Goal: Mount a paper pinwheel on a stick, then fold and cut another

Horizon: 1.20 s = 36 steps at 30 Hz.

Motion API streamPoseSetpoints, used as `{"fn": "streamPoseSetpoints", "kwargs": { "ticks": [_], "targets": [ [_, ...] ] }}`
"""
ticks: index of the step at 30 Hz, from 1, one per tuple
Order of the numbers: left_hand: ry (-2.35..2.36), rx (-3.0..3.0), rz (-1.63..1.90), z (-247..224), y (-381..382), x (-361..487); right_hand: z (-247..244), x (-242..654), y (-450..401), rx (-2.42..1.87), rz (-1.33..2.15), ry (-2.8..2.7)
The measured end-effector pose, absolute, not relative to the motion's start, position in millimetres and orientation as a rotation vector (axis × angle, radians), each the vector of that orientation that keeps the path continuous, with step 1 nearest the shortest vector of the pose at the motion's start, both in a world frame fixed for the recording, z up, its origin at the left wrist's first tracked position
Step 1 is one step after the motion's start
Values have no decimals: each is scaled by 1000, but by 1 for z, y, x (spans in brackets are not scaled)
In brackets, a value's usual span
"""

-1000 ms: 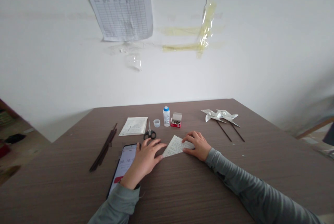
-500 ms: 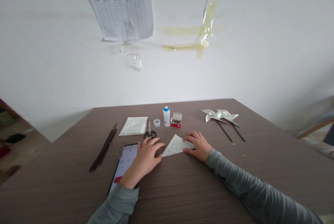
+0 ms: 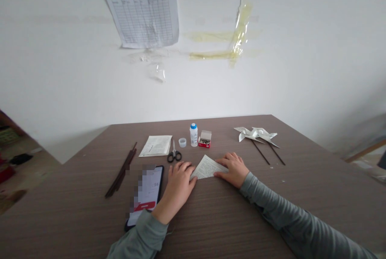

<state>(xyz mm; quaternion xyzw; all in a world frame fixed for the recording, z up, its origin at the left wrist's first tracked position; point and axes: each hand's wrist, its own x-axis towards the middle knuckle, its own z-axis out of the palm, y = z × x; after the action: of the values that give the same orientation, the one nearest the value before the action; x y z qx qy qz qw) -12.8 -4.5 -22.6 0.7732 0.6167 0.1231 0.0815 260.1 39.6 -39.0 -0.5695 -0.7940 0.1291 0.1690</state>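
On the brown surface (image 3: 223, 218), a folded paper triangle (image 3: 206, 168) lies between the hands. Right hand (image 3: 233, 169): thumb and fingers partly closed, holding the right corner. Left hand (image 3: 181, 181): fingers loosely curled at the left corner; whether it grips cannot be told. Beyond: scissors (image 3: 174, 151), blue-capped bottle (image 3: 194, 137).

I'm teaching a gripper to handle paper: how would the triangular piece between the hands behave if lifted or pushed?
The triangular piece looks like thin printed paper, so it is probably very light. It seems folded, which may stiffen it slightly, though it would likely still bend. Lying low on the table, it would probably slide rather than tip.
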Motion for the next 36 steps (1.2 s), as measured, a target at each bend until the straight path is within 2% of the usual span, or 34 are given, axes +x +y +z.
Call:
{"fn": "streamPoseSetpoints", "kwargs": {
  "ticks": [26,36],
  "targets": [
    [1782,2285,410,-18,-3,-16,-37,261,42,-1617,392,-2207],
    [1751,2251,569,-19,-2,-18,-45,261,47,-1588,377,-2174]
  ]
}}
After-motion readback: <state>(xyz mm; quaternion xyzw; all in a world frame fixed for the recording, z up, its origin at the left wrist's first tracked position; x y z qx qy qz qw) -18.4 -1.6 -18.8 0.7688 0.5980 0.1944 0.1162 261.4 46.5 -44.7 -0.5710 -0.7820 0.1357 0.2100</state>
